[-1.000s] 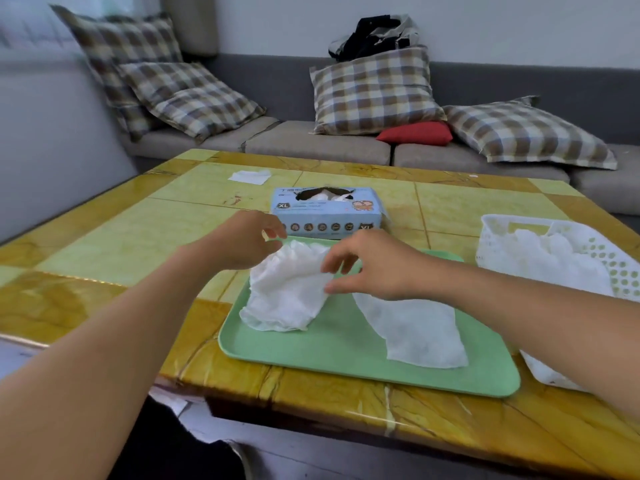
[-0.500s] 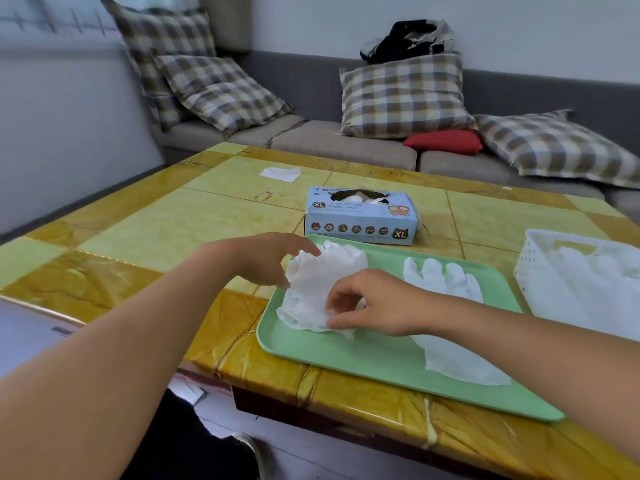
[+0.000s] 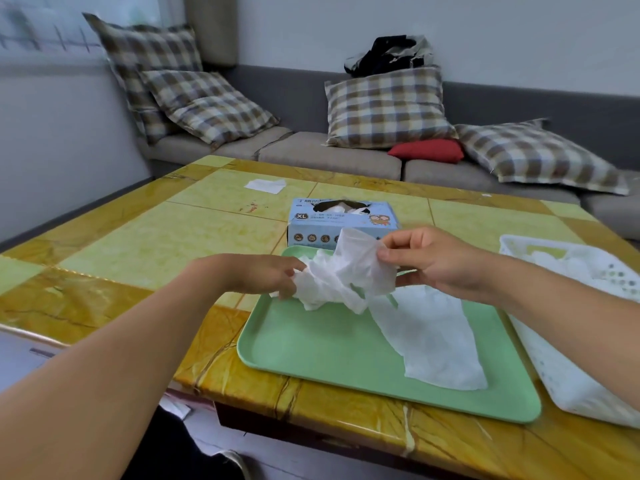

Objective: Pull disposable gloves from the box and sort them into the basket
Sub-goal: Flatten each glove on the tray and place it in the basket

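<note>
Both hands were up over the far end of the green tray (image 3: 332,355), sharing one crumpled white glove (image 3: 346,278). The left hand (image 3: 263,275) pinched the glove's lower-left bunch with curled fingers; the right hand (image 3: 429,258) pinched its upper edge between thumb and fingertips. The hands were apart, with the glove stretched between them and lifted off the tray. A second glove (image 3: 433,337) lay flat on the tray, running toward the near-right corner, its upper end hidden behind the held glove and the right hand. The glove box (image 3: 343,221) sat on the table just beyond the tray's far edge, light blue, opening on top with white material showing. Readable print: "XL" in a dark oval on the top left; a row of round icons along the front face; a cartoon figure graphic on the right. The other text on the top was too small and blurred to read. The white perforated basket (image 3: 585,368) stood just right of the tray, with white gloves piled inside, partly hidden by the right forearm. The table (image 3: 138,244) had a yellow and amber tile pattern. A small white paper scrap (image 3: 265,186) lay on it, well beyond the box to the left. Behind were a grey sofa (image 3: 332,157), plaid cushions (image 3: 384,109) and one red cushion (image 3: 427,151).
</note>
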`<state>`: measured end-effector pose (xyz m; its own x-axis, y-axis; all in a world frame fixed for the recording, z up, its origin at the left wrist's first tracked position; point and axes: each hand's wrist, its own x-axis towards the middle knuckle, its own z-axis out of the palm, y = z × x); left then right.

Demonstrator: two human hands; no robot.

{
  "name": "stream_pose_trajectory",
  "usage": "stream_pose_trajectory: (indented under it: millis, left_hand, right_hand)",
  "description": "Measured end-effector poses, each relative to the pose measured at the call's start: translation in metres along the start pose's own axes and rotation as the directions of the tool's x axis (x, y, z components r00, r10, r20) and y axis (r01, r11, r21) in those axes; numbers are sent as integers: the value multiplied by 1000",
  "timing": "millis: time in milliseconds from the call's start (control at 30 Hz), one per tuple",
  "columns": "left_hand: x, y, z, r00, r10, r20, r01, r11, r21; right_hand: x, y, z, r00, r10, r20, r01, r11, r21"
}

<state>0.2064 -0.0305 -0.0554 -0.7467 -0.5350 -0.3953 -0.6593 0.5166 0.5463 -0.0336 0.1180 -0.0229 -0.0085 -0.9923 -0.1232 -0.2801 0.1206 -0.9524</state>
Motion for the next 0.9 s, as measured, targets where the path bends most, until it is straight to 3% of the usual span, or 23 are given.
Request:
stream_pose_trajectory:
  millis: [67,133,200,300,433,500,567,633,700,800,900]
  left_hand:
    - [0,8,1,1000,-3,-6,2,981,-194]
    - [3,8,1,999,-45,5,45,978,-202]
    - [11,1,4,996,-83,-18,84,996,36]
    - [22,-5,14,988,-50,-144,105,908,405]
    - [25,7,7,971,-41,-237,145,886,441]
    - [16,31,0,961,-33,-275,132,928,349]
    - [1,66,2,944,68,-324,-69,998,9]
    - [-13,107,15,929,295,-222,-360,858,-368]
    - [-12,136,31,877,441,-189,-477,758,-444]
    - [-8,162,35,869,364,-335,-494,677,-545]
    - [-8,167,25,879,343,-331,-475,573,-668]
  right_hand:
    - [-4,6,4,997,72,25,-73,996,54]
    - [-8,1,6,990,95,102,-105,989,102]
    - [-12,-14,-1,992,52,114,-75,974,214]
    - [-23,-35,-23,999,-32,7,28,946,323]
    - [-40,-29,-47,993,11,-116,18,969,247]
    - [-48,-23,-52,991,50,-122,-26,980,197]
    - [-55,-20,-52,993,61,-99,-43,984,171]
    - [-61,-22,-48,997,46,-63,-36,988,153]
    - [-68,-27,-46,998,18,-67,-8,990,141]
    - [-79,-34,-52,994,-11,-111,28,987,158]
    - [-84,-35,-58,998,47,-51,-39,990,138]
